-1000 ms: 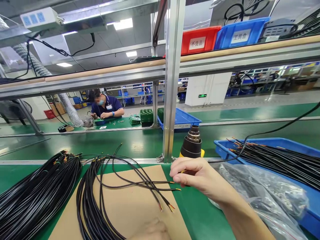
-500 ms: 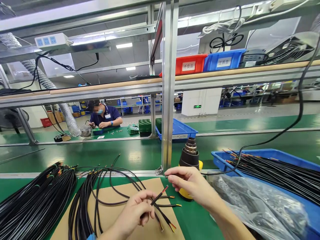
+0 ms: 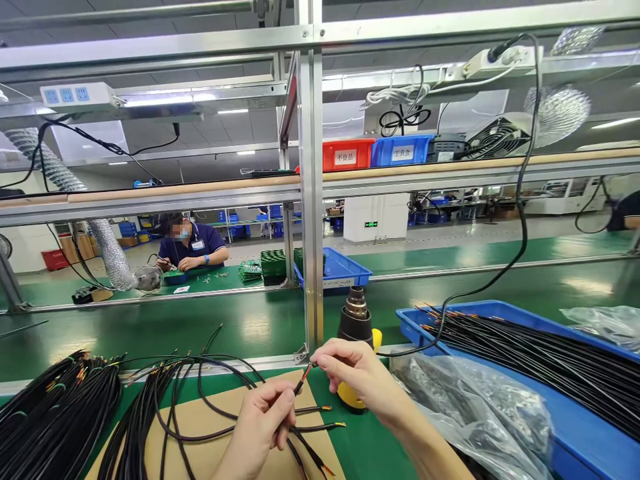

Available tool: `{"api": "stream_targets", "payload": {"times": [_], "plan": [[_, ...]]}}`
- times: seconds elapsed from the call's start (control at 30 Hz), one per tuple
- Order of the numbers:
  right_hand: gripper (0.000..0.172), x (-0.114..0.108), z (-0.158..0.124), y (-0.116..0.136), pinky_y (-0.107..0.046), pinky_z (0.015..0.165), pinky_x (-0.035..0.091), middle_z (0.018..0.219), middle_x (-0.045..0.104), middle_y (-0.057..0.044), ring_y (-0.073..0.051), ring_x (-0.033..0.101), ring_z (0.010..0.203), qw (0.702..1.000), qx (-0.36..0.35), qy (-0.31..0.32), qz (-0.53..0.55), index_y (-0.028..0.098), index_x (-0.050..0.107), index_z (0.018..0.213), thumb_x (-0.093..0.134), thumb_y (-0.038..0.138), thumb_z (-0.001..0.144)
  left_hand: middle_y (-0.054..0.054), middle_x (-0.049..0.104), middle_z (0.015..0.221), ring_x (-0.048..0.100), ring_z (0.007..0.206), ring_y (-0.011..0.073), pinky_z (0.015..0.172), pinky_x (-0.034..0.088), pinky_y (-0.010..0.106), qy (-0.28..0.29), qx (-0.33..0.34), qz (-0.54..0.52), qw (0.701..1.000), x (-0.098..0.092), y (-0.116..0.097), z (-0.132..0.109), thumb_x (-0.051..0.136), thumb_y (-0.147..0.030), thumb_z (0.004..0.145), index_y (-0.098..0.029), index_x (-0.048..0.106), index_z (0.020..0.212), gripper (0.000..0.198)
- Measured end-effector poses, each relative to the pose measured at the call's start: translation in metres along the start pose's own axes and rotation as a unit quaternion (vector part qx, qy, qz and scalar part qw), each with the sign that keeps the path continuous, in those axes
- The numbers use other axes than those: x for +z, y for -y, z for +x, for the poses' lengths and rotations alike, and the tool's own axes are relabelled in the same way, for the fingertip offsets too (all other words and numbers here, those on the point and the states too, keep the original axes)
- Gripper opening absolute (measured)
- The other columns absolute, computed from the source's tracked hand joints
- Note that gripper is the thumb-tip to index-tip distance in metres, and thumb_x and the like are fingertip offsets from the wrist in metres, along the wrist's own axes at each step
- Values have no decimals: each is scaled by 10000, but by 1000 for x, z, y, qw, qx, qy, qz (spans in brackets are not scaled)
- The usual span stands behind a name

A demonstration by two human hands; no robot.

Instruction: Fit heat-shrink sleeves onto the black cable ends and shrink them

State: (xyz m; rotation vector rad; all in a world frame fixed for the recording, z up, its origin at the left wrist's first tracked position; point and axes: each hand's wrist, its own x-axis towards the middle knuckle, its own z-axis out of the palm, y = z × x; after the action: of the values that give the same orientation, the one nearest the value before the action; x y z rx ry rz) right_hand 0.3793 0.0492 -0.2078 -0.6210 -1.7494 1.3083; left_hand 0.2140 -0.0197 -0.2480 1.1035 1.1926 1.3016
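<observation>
My left hand (image 3: 267, 413) is closed around a black cable (image 3: 299, 388), near its end, where a red wire (image 3: 307, 372) sticks out. My right hand (image 3: 350, 367) pinches a small dark piece (image 3: 314, 363), possibly a short sleeve, against the tip of that wire. Its exact shape is mostly hidden by my fingers. Several other black cables (image 3: 183, 437) with stripped, coloured ends lie on the brown cardboard (image 3: 227, 407) beneath and left of my hands. A heat gun (image 3: 356, 320) with a yellow and black body stands nozzle-up just behind my right hand.
A large bundle of black cables (image 3: 60, 413) lies at far left. On the right, clear plastic bags (image 3: 465, 393) sit by a blue tray (image 3: 565, 400) of cables. A metal post (image 3: 313, 267) rises ahead, and a black cord (image 3: 523, 200) hangs at right. A co-worker (image 3: 193, 247) sits across the benches.
My hands have come together: the small dark piece in my right hand now meets the wire tip, which earlier stood apart from it. The whole view has shifted slightly.
</observation>
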Motion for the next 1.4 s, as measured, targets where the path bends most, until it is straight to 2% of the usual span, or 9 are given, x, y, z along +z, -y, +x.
{"api": "stream_targets", "payload": {"times": [0.43,0.63,0.87,1.1,1.2,1.4], "plan": [[271,1,-1,-2,-207,463,386,684,549,-5,-68,470,481,1000,20,-22,-6,141,670,692,620,408,693,-39,502,527,325,350,12,367,163,173,16,10,14,1000,-7,14,8,617,-526,667,-96,630,910,494],[287,3,-1,2,-212,472,409,674,545,-6,-79,479,505,999,33,-36,-18,138,660,674,625,423,677,-29,507,528,343,348,21,371,169,175,4,18,40,999,-7,15,9,608,-549,659,-104,647,886,502],[321,3,0,-4,-216,443,406,668,546,-12,-76,468,475,999,27,-24,-20,120,650,677,629,440,664,-30,479,521,305,367,30,380,202,184,1,32,73,997,-7,13,9,598,-613,617,-96,664,890,588],[258,5,2,-8,-214,461,435,644,547,-4,-73,464,489,999,32,-14,9,125,642,721,647,374,654,-4,504,599,401,562,103,532,337,204,-36,124,155,979,-7,11,5,576,-496,713,-139,675,774,375],[230,7,2,-10,-214,467,442,629,549,-2,-78,466,505,999,34,-10,14,126,641,724,676,328,622,5,516,639,413,612,119,574,346,208,-36,136,183,973,-7,10,3,552,-442,753,-144,653,737,314],[262,15,4,-14,-202,433,417,552,524,30,-67,469,448,995,73,16,72,125,634,688,731,329,554,0,487,647,406,610,122,564,334,207,-50,146,220,963,-10,5,2,529,-411,778,-151,608,730,276]]}}
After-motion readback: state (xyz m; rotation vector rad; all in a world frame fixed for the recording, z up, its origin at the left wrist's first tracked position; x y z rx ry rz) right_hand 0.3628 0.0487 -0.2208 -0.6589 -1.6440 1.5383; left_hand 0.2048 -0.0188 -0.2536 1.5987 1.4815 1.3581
